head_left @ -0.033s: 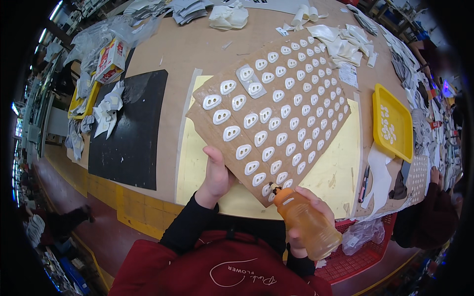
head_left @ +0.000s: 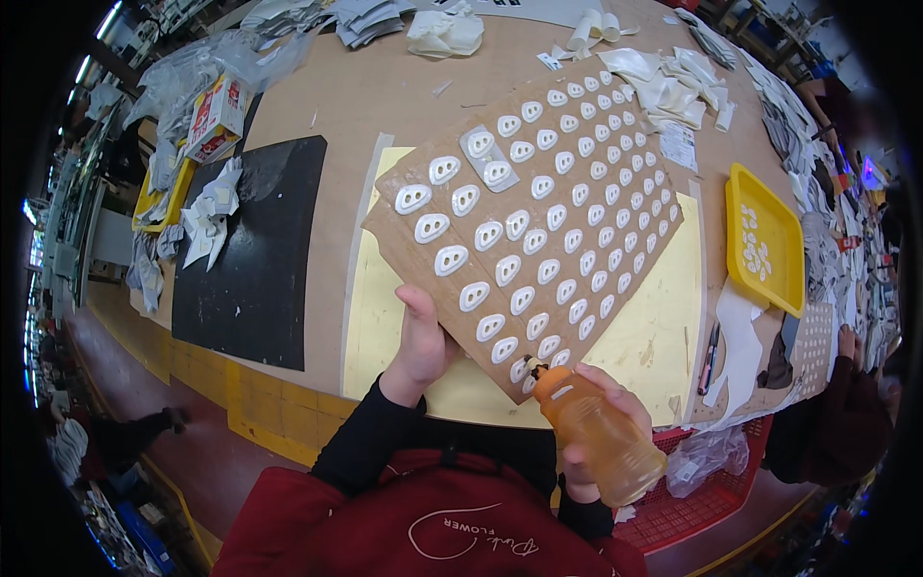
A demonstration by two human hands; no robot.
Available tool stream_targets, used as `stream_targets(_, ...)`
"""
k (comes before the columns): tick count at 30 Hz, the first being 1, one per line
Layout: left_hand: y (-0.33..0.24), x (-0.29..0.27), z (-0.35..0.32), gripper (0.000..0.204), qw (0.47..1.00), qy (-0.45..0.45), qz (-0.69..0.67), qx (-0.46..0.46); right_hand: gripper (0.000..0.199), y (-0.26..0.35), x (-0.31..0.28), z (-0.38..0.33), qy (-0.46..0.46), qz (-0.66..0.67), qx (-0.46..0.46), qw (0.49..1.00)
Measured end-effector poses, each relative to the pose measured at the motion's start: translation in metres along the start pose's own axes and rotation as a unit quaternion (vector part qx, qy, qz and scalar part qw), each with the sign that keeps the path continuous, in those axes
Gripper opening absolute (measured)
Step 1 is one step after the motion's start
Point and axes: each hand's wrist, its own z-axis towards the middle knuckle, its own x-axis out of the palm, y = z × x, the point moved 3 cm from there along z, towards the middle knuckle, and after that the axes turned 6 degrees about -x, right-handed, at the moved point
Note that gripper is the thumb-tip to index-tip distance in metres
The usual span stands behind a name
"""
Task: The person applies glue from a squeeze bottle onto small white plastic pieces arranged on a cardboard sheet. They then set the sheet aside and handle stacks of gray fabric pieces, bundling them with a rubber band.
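Observation:
My left hand grips the lower left edge of a brown cardboard sheet, thumb on top and the other fingers hidden beneath. The sheet is tilted and carries rows of small white rounded-triangular pieces, each with two holes. A clear patch lies around two of them near the upper left. In my right hand is an orange translucent squeeze bottle, tipped toward the sheet. Its dark nozzle is at a white piece in the nearest corner; whether it touches, I cannot tell.
Under the sheet lies a pale yellow board. A black board is at left, a yellow tray with small white pieces at right. A pen lies below the tray. A red basket stands off the table's near edge.

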Motion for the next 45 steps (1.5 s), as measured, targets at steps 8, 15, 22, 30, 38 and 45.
stream_targets(8, -0.001, 0.0, 0.003, 0.086, 1.0, 0.008, 0.003, 0.0, 0.066, -0.002, -0.001, 0.007, -0.03, 0.044, 0.006, 0.999)
stream_targets(15, -0.002, 0.0, 0.003, 0.087, 1.0, 0.006, -0.003, -0.01, 0.067, -0.002, 0.0, 0.008, -0.041, 0.127, 0.023, 0.991)
stream_targets(22, 0.0, -0.001, 0.004, 0.088, 1.0, 0.002, 0.001, -0.012, 0.068, 0.004, -0.001, 0.008, 0.01, 0.056, 0.016, 0.998)
stream_targets(30, -0.001, -0.002, 0.003, 0.088, 1.0, 0.001, 0.004, -0.001, 0.066, 0.012, -0.013, 0.007, 0.071, 0.022, 0.042, 0.996)
stream_targets(38, 0.0, -0.001, 0.003, 0.087, 1.0, -0.005, -0.001, 0.0, 0.068, -0.001, -0.008, -0.006, -0.09, 0.135, 0.017, 0.987)
stream_targets(45, 0.003, -0.005, 0.004, 0.086, 1.0, -0.007, -0.021, 0.009, 0.065, -0.019, -0.019, -0.004, -0.117, 0.612, 0.114, 0.773)
